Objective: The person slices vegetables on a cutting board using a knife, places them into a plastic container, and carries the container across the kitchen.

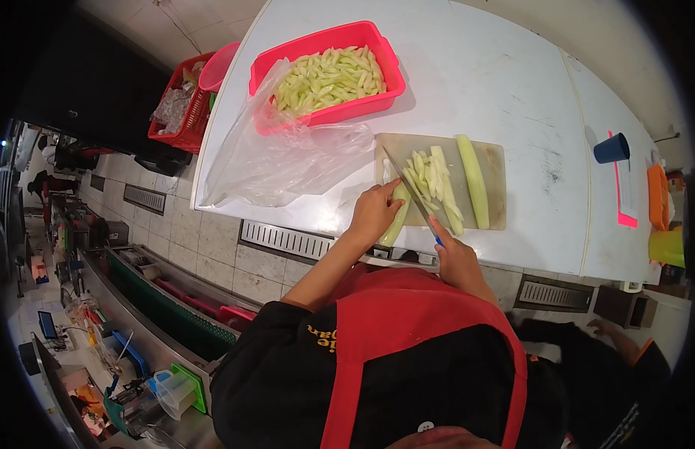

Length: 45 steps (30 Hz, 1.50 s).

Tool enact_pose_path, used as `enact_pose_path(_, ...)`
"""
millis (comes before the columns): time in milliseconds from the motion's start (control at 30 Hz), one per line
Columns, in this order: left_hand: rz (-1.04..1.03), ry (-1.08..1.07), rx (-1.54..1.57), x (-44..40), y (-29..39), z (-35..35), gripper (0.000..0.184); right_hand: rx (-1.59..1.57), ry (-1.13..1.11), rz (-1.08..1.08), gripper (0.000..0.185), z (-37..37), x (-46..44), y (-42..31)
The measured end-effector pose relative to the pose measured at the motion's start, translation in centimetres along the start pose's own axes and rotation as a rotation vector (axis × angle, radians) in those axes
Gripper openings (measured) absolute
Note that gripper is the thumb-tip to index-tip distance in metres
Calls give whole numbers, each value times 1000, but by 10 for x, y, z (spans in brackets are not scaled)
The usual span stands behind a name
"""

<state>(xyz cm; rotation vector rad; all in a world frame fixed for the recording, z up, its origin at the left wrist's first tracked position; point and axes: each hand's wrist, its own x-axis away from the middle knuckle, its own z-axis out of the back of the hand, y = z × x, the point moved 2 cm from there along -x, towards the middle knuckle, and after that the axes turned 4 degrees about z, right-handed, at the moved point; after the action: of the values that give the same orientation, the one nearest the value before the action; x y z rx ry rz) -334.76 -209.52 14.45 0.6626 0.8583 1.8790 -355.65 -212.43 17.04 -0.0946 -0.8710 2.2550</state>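
Note:
My right hand (pixel 453 254) is closed round the blue handle of a long knife (pixel 409 183), its blade slanting up and left over the cutting board (pixel 497 217). Under the fingers of my left hand (pixel 373 212) is a pale green peeled vegetable piece (pixel 396 222) at the board's left edge, beside the blade. Cut strips (pixel 439 179) lie right of the blade. A whole peeled vegetable (pixel 473 182) rests farther right on the board.
A pink tub (pixel 392 71) of cut pieces stands at the table's back left, with a clear plastic bag (pixel 287 165) before it. Right, a dark blue cup (pixel 611 148) and an orange container (pixel 658 197). Red basket (pixel 181 112) beyond the left edge. Another person's arm (pixel 617 340) shows lower right.

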Motion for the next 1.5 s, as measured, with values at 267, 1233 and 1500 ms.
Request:
enact_pose_path(267, 26, -46, -39, 1, 1, 1, 51, 4, 16, -41, 64, -12, -1, 1)
enact_pose_path(1233, 50, -99, -74, 4, 4, 3, 59, -157, 131, 70, 63, -18, -6, 4)
enact_pose_path(1500, 83, -54, -145, 4, 12, -2, 59, -73, 125, 51, 63, -14, -4, 3)
